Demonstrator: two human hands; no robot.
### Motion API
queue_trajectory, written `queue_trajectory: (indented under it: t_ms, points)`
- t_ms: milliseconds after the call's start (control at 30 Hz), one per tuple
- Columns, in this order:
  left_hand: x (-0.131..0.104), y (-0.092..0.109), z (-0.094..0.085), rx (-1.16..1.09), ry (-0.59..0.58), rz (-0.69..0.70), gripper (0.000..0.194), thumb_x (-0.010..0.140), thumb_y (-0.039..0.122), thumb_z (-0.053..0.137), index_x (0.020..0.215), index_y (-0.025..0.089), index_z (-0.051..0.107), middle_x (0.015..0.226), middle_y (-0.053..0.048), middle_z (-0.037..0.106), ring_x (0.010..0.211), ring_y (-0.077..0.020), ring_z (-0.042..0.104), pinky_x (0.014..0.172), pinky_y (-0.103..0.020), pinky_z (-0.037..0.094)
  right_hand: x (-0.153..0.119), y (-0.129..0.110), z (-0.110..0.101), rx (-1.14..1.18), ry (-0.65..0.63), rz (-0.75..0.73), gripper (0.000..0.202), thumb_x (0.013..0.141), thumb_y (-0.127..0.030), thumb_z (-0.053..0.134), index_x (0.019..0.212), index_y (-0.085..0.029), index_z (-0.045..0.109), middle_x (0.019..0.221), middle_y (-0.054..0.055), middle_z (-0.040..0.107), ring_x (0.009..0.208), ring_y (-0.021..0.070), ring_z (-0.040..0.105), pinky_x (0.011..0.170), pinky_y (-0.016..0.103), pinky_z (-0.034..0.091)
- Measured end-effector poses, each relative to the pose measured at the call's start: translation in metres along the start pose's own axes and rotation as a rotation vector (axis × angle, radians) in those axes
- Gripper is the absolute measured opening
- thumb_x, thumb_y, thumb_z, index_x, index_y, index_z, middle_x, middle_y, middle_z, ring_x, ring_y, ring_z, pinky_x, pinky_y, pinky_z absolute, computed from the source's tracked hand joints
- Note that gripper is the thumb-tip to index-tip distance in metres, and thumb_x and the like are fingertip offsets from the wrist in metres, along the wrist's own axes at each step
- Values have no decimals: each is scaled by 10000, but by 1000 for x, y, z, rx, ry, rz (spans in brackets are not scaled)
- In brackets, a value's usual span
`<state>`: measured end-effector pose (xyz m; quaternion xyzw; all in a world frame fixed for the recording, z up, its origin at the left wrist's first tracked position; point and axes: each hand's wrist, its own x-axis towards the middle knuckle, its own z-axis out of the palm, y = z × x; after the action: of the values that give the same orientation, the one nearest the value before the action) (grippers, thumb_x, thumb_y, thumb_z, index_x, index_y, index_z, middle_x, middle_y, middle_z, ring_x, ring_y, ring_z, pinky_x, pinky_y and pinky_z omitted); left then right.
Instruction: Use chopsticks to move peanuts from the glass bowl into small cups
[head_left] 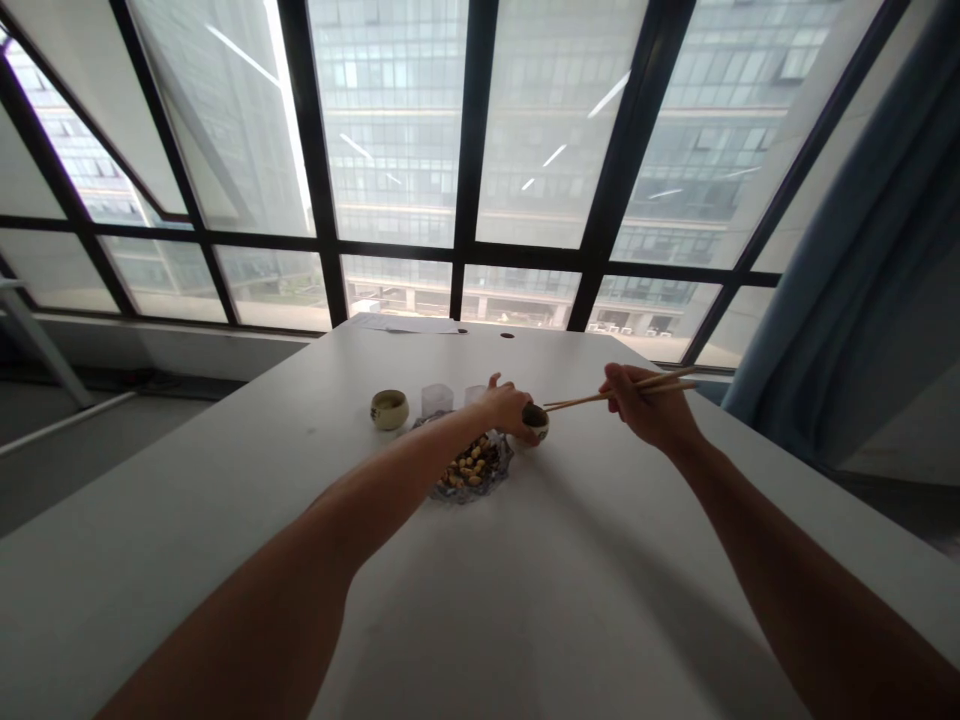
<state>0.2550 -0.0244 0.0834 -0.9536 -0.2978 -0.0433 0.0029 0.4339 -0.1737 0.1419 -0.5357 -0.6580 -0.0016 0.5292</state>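
With our left hand (508,408) we are gripping a small pale cup (541,430), wrapping it from the left so that its dark mouth is showing toward us. The cup is sitting just right of a wavy-edged glassy dish (491,482); whether its base is touching the white desk (450,610) we cannot tell. With our right hand (637,405) we are clasping a pair of wooden chopsticks (581,401), which are pointing leftward, their tips lying close to the cup's mouth; we cannot tell whether they are touching it.

Our left forearm (390,480) is crossing over the dish and hiding part of it. Inside, we are seeing a heap of small tan pieces (471,466) that look like nuts. Beyond the dish, two clear tumblers (436,399) are standing side by side, the right one partly hidden by our left hand. Left of them, a second pale cup (389,411) is standing upright, well apart from the first. Farther off, white papers (409,325) are lying near the desk's far edge, before tall dark-framed windows (397,120), and a blue curtain (855,260) is hanging at the right.
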Motion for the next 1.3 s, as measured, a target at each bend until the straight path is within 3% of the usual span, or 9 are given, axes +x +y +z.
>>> queue_trajectory:
  t_ms: [100,200,400,500,667,833,900,1033,1300]
  points:
    - [-1,-6,-1,-25,-41,-27,906,649,764,693,1368,232,546,1347,-136,640,1345,-347,468,1199,-574,113,-2,-9,2,94,147,53,668,823,-807,522,579,-196,638,408,14,525,328,107,449,314,236,323]
    - [-18,-21,-11,-45,-5,-32,882,728,684,690,1452,239,455,1487,-128,534,1430,-329,381,1209,-568,97,-5,-23,9,171,169,88,643,832,-782,545,573,-200,632,384,7,509,301,104,432,295,231,315]
    - [-109,-75,-28,-51,307,-112,480,932,503,524,1343,259,566,1443,-66,586,1376,-266,466,1218,-518,147,-20,-47,28,125,-249,-37,607,873,-729,542,614,-192,650,437,19,588,333,113,494,318,224,352]
    - [-161,-104,-16,-47,448,-238,401,942,475,509,1263,262,619,1376,-68,634,1324,-271,524,1204,-507,212,-27,-56,35,53,-410,-159,598,904,-688,529,566,-201,610,441,14,588,366,111,510,358,224,378]
    - [-210,-136,24,-99,619,-369,505,894,506,568,1326,245,550,1423,-110,584,1351,-304,496,1140,-504,359,-30,-68,47,19,-454,-221,606,939,-663,487,543,-210,556,427,1,554,370,101,487,380,222,383]
    - [-212,-147,56,-255,653,-429,693,844,530,630,1403,162,451,1395,-184,579,1255,-334,578,1053,-502,469,-30,-65,57,37,-304,-145,534,948,-604,529,619,-190,605,483,28,609,396,119,545,392,227,424]
    - [-209,-148,61,-305,620,-444,714,835,529,646,1414,164,439,1382,-182,593,1203,-331,615,1029,-501,490,-32,-63,60,76,-331,-97,526,956,-592,524,633,-187,614,486,33,616,378,125,553,371,229,426]
    - [-207,-150,63,-350,592,-450,694,847,517,636,1419,174,444,1370,-169,612,1168,-319,638,1010,-481,507,-38,-61,64,84,-420,-79,522,953,-590,532,631,-189,622,480,31,622,363,127,558,355,229,422]
    - [-209,-150,61,-343,568,-461,707,855,520,622,1436,160,440,1353,-177,622,1159,-325,647,1010,-482,509,-44,-58,69,48,-419,-181,490,962,-529,557,610,-194,622,475,21,616,386,118,543,397,237,422]
